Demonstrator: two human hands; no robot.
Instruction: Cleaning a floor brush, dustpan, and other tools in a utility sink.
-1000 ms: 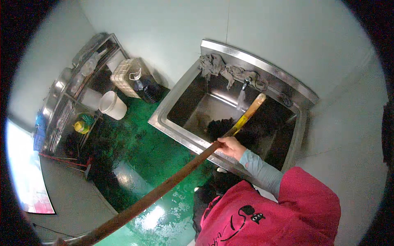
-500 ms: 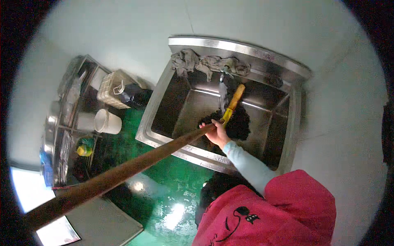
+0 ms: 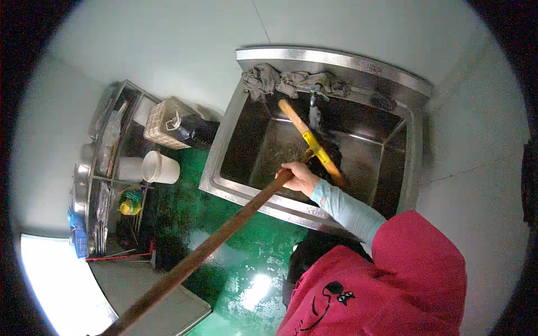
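Head view: on the pink garment (image 3: 392, 280) at the lower right, a black line drawing with a small cat-like figure, plus letter-like marks too cut off to read. Rough brown wood for the pole of a long-handled mop (image 3: 224, 231), slanting from the lower left to the middle of the frame; at its end, a glossy yellow bracket (image 3: 317, 147) around a wooden crossbar (image 3: 291, 113), inside the steel sink (image 3: 415, 145), with a dark mass beneath and beside it. Just above, a metal tap (image 3: 315, 98) with water running, and crumpled grey cloths (image 3: 260, 81). At left, a smooth white bucket (image 3: 166, 169). Right hand (image 3: 298, 178) wrapped firmly around the pole near the bracket, forearm extended toward upper left in a pale sleeve (image 3: 350, 210). Left hand out of frame, its grip impossible to tell.
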